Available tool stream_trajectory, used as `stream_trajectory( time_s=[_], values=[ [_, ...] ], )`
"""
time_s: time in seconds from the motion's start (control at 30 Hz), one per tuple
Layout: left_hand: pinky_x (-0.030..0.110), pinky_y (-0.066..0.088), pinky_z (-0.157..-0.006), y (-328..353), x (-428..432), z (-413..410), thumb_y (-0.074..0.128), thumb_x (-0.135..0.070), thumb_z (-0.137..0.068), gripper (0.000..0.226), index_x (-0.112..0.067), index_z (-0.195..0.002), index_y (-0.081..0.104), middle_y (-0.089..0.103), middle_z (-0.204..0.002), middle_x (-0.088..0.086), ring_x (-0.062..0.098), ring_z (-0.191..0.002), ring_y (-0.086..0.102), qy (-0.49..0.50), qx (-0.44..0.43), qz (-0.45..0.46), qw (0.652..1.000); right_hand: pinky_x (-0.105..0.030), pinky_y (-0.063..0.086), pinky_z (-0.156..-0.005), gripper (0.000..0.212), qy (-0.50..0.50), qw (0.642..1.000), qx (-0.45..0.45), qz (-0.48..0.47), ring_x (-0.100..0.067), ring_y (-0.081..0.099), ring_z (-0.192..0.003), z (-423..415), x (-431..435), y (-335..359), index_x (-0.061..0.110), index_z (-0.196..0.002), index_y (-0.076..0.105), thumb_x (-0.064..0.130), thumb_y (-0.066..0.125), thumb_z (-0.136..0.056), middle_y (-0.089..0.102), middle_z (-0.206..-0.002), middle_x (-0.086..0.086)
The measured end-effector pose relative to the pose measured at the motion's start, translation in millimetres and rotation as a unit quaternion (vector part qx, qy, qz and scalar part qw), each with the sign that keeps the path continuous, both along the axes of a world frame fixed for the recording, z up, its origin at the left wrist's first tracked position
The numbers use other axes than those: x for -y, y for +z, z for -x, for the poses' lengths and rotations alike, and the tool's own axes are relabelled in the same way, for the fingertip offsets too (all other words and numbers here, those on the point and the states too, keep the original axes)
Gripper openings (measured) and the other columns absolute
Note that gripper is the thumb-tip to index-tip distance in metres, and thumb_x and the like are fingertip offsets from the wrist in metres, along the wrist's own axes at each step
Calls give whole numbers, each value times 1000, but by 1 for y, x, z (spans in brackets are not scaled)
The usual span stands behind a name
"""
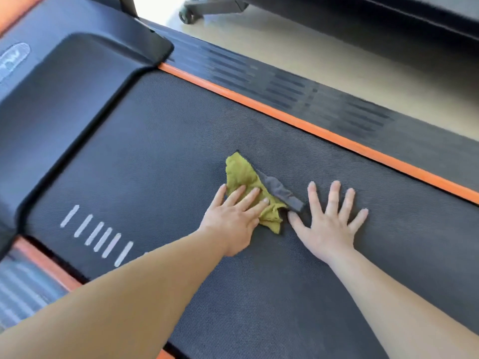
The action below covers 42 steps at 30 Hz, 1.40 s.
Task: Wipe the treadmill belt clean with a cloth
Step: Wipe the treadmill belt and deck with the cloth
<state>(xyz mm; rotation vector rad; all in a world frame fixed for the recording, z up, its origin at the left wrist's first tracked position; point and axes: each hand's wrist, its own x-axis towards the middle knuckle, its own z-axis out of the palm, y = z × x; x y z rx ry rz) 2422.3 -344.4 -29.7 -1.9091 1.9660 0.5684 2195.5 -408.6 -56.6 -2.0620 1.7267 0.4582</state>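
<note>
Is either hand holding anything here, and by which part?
Nothing is gripped: the left hand presses flat on the cloth, and the right hand lies spread on the treadmill belt beside it.

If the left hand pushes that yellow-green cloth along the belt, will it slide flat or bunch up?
Probably bunches: the cloth lies crumpled under the left hand, fingers flat. It looks thin and floppy, so likely light. The textured belt may drag it.

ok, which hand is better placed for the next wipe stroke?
Probably left. The left hand presses flat on the cloth; the right hand lies spread on the bare treadmill belt beside it, thumb only by the cloth's grey edge.
</note>
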Motion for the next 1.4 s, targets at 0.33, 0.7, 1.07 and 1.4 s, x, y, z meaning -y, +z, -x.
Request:
stream_trajectory(
  time_s=[0.33,0.7,1.07,1.4],
  values=[
    [50,-10,-126,-14,-1,-28,15,-46,-108,57,-37,-163,4,-1,-172,-12,17,-159,-1,89,-14,97,991,-69,-14,-120,83,-16,997,5,81,-34,-28,-154,-6,-12,-4,45,-161,-14,81,20,-94,-27,-170,-7],
    [45,6,-128,-13,-32,-53,18,-42,-107,58,-30,-163,17,16,-171,-1,21,-157,16,-33,41,117,992,-62,5,-126,66,-3,980,87,179,-37,4,-159,12,-47,-5,25,-161,34,52,33,-101,16,-172,-12],
    [51,32,-120,-1,-65,-20,30,-51,-105,55,-25,-149,52,45,-159,0,23,-145,44,-200,-68,138,968,-62,9,-126,65,37,983,87,158,-39,5,-158,16,-35,11,33,-158,40,50,40,-95,17,-171,-15],
    [55,5,-127,-19,-39,-7,26,-72,-100,68,-38,-159,28,8,-172,1,36,-157,-8,-221,-58,115,967,-62,1,-125,61,-9,992,15,122,-39,-9,-157,6,-45,4,45,-164,9,55,26,-106,-7,-174,-9]
  ],
)
